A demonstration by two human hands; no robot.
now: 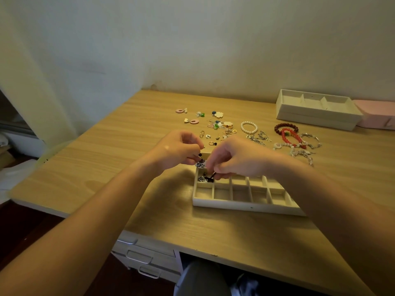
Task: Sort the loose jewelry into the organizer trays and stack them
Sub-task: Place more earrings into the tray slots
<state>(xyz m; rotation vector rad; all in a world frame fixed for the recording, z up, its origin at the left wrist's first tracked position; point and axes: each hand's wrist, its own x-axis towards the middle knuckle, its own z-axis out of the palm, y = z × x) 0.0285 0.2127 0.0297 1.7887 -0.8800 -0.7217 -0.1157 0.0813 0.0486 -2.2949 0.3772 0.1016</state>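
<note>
A white organizer tray (245, 205) with several small compartments lies on the wooden desk in front of me. My left hand (179, 149) pinches a black-and-white fan earring (201, 163) above the tray's far left corner. My right hand (237, 157) pinches a dark tassel (210, 177) hanging into the left compartment, where a matching fan earring (202, 178) lies. Loose earrings (215, 122), a pearl bracelet (249, 127), red bead bracelets (287, 132) and silver chains (259, 137) are spread on the desk beyond the hands.
A second white tray (316, 108) with larger compartments stands at the back right against the wall, with a pink tray (378, 113) beside it. Desk drawers (147, 255) sit below the front edge. The desk's left edge runs near a wall.
</note>
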